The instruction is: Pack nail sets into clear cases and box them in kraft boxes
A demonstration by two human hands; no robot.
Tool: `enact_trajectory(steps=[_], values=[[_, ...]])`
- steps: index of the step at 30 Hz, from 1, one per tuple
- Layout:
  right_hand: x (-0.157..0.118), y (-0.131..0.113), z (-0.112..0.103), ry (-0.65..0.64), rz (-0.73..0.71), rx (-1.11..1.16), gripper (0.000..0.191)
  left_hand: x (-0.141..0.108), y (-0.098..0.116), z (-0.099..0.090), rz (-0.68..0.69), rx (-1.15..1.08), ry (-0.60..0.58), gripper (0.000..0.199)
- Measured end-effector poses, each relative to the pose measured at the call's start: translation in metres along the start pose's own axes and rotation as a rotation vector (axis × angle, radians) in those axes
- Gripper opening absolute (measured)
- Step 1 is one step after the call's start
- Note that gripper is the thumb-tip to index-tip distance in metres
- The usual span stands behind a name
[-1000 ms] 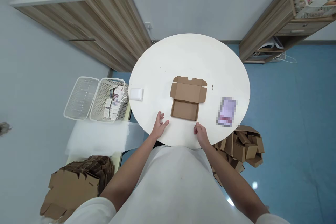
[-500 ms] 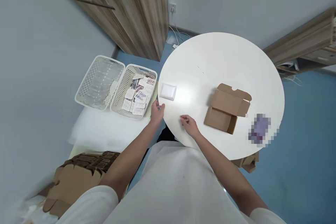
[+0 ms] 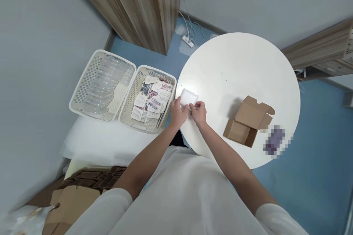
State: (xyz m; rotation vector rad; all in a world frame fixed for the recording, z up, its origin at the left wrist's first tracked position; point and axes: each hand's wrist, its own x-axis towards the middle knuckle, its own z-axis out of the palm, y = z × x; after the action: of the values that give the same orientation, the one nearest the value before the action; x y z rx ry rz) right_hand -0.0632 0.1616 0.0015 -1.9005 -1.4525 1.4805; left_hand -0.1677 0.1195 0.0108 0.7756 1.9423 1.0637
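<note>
A small white padded packet (image 3: 189,97) is at the left side of the round white table (image 3: 237,62). My left hand (image 3: 178,113) grips its near left corner, thumb and fingers closed on it. At its near right edge my right hand (image 3: 198,112) pinches the packet too. To the right on the table stands an open brown cardboard box (image 3: 239,133), its lid (image 3: 252,112) folded back and its inside showing nothing.
Left of the table, one white basket (image 3: 82,80) holds clear plastic pieces, another (image 3: 129,108) printed cards. Below them lie white sheeting (image 3: 102,141) and flattened cardboard (image 3: 79,202). A pixelated purple item (image 3: 275,140) lies near the table's right edge.
Both hands have moved to the packet and closed on its near side; before, they were apart from it. The camera view has shifted a little.
</note>
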Motion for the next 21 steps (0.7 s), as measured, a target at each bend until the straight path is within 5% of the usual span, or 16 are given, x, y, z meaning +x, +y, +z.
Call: enact_trajectory(steps=[7,12,17,21], values=[[-0.003,0.002,0.000,0.021,0.048,0.134,0.031,0.007,-0.007,0.001,-0.010,0.051,0.029,0.038],[-0.018,0.017,-0.017,-0.026,0.066,0.222,0.031,-0.014,-0.010,0.006,-0.015,0.059,0.066,0.024],[-0.045,0.046,-0.062,-0.046,0.033,0.227,0.031,-0.061,0.004,0.023,-0.039,0.068,0.026,0.016],[-0.067,0.065,-0.119,-0.014,-0.030,0.327,0.033,-0.099,0.028,0.058,0.014,0.071,-0.030,0.019]])
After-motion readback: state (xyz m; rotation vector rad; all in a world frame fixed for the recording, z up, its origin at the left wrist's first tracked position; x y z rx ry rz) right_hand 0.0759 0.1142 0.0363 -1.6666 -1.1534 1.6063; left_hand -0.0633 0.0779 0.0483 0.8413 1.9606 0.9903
